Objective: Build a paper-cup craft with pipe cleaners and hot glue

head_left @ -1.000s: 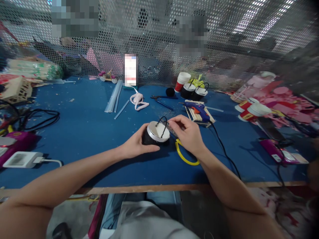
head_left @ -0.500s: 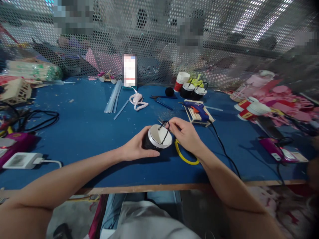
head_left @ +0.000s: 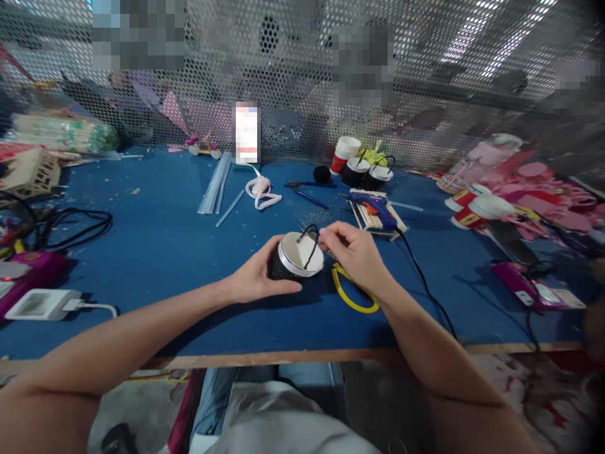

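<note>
My left hand (head_left: 259,274) is wrapped round a black cup (head_left: 282,263) with a silver rim and white inside, tilted toward the right. A black cord handle (head_left: 312,243) arches over the cup's mouth. My right hand (head_left: 347,249) is closed in a pinch at the cup's upper right, beside the cord; what its fingertips hold, if anything, is too small to make out. Yellow scissor handles (head_left: 352,299) lie on the table under my right wrist, the blades hidden by the hand.
A blue glue gun (head_left: 378,210) rests on a wooden stick rack, its cord running to the front edge. Behind are pliers (head_left: 309,184), two black cups (head_left: 354,171) and a phone (head_left: 246,132). Clear glue sticks (head_left: 215,186) lie left, purple boxes at both sides.
The cup in my left hand has shifted slightly up and left. My right fingertips have come a little away from the cord.
</note>
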`<state>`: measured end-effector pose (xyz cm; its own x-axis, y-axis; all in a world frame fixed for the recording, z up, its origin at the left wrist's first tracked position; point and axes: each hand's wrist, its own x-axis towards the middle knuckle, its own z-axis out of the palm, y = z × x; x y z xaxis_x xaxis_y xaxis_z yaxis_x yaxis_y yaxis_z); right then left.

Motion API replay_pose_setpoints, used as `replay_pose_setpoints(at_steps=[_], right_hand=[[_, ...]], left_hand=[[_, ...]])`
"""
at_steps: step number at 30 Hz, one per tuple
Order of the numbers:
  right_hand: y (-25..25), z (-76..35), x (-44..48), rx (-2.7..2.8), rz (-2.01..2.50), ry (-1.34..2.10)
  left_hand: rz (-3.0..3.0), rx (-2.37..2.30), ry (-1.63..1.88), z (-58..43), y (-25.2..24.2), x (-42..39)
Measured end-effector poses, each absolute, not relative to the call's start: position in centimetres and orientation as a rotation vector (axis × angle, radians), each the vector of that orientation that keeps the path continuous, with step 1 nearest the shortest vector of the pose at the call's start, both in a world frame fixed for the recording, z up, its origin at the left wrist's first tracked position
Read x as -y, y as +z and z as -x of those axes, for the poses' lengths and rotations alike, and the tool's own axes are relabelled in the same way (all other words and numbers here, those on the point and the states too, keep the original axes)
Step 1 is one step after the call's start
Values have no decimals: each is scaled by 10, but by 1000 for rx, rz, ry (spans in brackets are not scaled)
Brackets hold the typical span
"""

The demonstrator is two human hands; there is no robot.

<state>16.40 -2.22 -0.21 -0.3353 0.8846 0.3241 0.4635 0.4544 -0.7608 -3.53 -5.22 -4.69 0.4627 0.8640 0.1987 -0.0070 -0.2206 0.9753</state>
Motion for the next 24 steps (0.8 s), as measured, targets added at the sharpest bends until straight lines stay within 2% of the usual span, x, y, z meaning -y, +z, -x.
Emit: replay_pose_setpoints(at_steps=[7,19,24], right_hand=[[-5,-160,22,2098,1081,907],[-5,-156,28,2110,1139,883],[-8,-156,24,1992,1145,1005]], left_hand=[[-1738,-766,922,33,-47,55],[-1839,-776,865,34,-45,56],[-1783,-766,892,34,-47,54]])
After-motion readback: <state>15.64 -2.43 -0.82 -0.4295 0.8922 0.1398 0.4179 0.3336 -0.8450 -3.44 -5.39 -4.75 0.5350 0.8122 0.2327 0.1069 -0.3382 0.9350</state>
